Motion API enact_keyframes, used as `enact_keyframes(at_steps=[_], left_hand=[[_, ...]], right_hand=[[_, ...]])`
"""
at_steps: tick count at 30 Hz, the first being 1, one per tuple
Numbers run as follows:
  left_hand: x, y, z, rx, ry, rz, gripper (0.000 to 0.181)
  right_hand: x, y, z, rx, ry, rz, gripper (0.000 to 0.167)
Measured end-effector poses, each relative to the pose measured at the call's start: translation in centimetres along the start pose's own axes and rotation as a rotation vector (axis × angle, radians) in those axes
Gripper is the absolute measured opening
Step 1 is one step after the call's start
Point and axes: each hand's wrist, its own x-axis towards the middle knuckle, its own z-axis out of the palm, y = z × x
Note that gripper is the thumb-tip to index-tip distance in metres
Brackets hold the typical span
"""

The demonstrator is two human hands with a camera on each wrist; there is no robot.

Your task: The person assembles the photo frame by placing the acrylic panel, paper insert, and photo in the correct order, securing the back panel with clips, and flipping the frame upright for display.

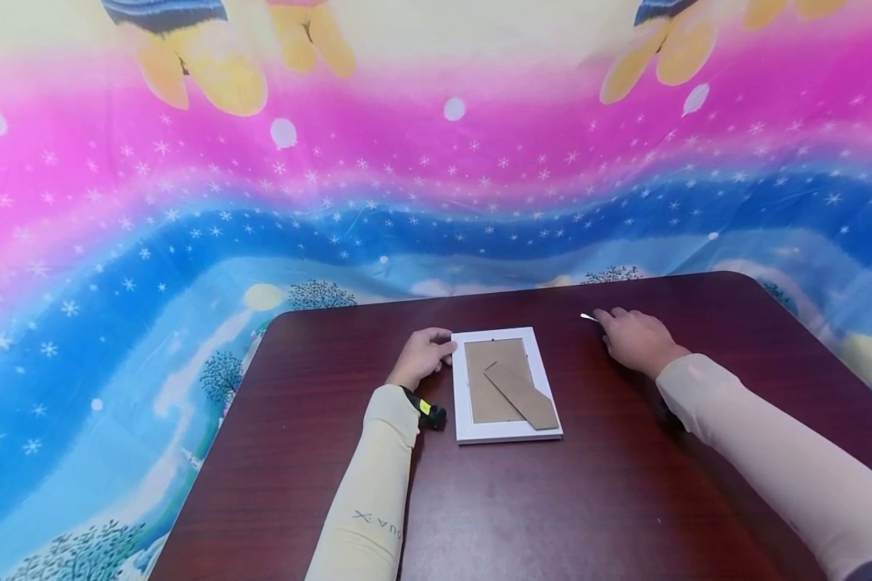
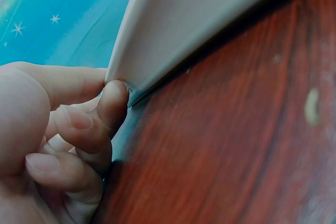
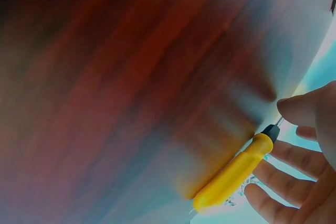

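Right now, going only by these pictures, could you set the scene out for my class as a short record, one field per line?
surface: dark reddish-brown table
main item: white photo frame, back side up
frame back: brown backing board, with a stand slanting across it
left hand: pinches the frame near its upper-left corner
right hand: holds a yellow-handled screwdriver
tool position: right of the frame, apart from it
backdrop: pink and blue snowflake-print cloth

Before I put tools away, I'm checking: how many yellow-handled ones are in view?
1: the yellow-handled tool at the right hand, right of the white frame. No others show.
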Motion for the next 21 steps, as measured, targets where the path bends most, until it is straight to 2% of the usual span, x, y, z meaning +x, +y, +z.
enact_keyframes(at_steps=[13, 21], left_hand=[[-0.05, 0.02, -0.05, -0.003, -0.003, 0.007, 0.030], [0.09, -0.19, -0.06, -0.020, -0.016, 0.020, 0.032]], right_hand=[[0.78, 0.46, 0.22, 0.002, -0.018, 0.023, 0.031], [0.93, 0.81, 0.36, 0.029, -0.061, 0.040, 0.029]])
